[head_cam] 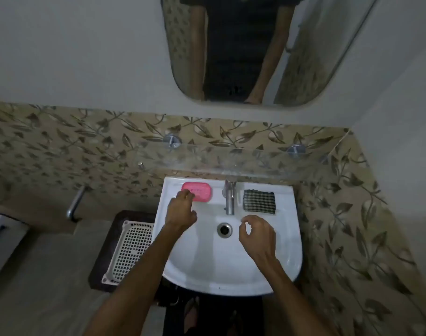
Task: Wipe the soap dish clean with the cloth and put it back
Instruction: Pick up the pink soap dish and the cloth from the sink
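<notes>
risking a slip: the pink soap dish [197,191] is sitting on the smooth rim of the sink [287,238] at eleven o'clock, the checked cloth [258,200] at one o'clock. the left hand [180,209] is reaching, fingers touching the dish's near edge, not yet gripping; the right hand [257,235] is hovering over the basin, loosely curled, holding nothing

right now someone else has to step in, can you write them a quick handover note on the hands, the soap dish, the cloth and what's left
Left hand: reaching to the pink soap dish, fingertips at its near edge, no clear grip yet.
Right hand: over the basin, fingers loosely curled, holding nothing.
Soap dish: on the sink ledge, left of the tap.
Cloth: checked, lying flat on the ledge right of the tap, untouched.
Done: nothing visible so far.
Left: pick up the dish, take the cloth, wipe the dish, set it back on the ledge.
</notes>
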